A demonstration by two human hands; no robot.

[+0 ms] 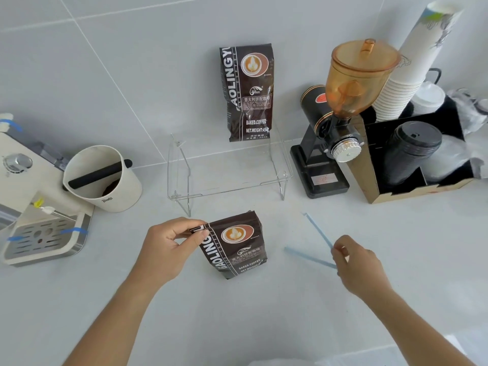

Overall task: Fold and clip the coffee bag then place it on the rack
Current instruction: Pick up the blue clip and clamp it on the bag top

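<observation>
A dark brown coffee bag (237, 247) stands on the white counter in front of me, its top folded down. My left hand (171, 247) pinches the folded top at the bag's left corner. My right hand (356, 265) holds the hinge end of a long pale blue clip (317, 233), whose two arms spread wide apart in a V pointing left, a little right of the bag. Behind the bag stands a clear acrylic rack (229, 178). A second, taller coffee bag (248, 93) stands upright on the rack's back part against the wall.
A white knock box (105, 178) and an espresso machine (39, 220) sit at the left. A black grinder with an amber hopper (340, 117) stands right of the rack, beside a cardboard box (412, 159) with paper cups and black lids.
</observation>
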